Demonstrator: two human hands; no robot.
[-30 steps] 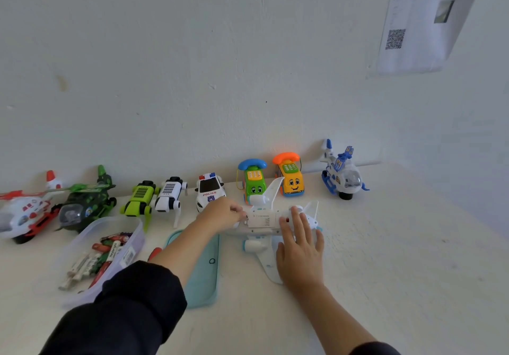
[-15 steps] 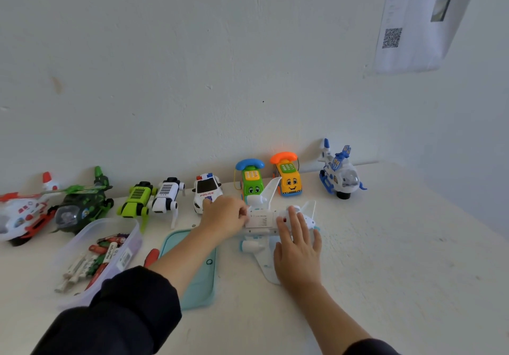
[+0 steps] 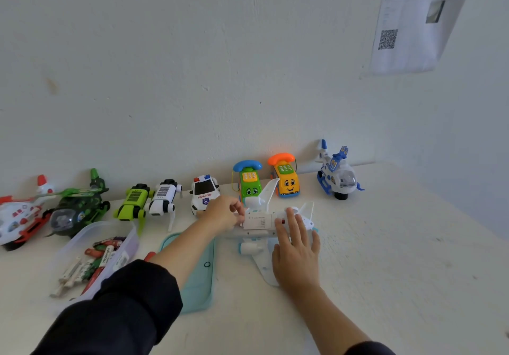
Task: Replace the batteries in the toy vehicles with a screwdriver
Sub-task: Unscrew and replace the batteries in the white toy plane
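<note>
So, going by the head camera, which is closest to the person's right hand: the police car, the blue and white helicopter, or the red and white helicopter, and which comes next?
From the right hand:
1. Police car, behind it and to the left, beside the left hand.
2. Blue and white helicopter, behind it and to the right, by the wall.
3. Red and white helicopter, at the far left end of the row.

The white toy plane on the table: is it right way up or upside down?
Upside down. The plane shows its flat underside with a labelled panel, and its tail fin points toward the table.
</note>
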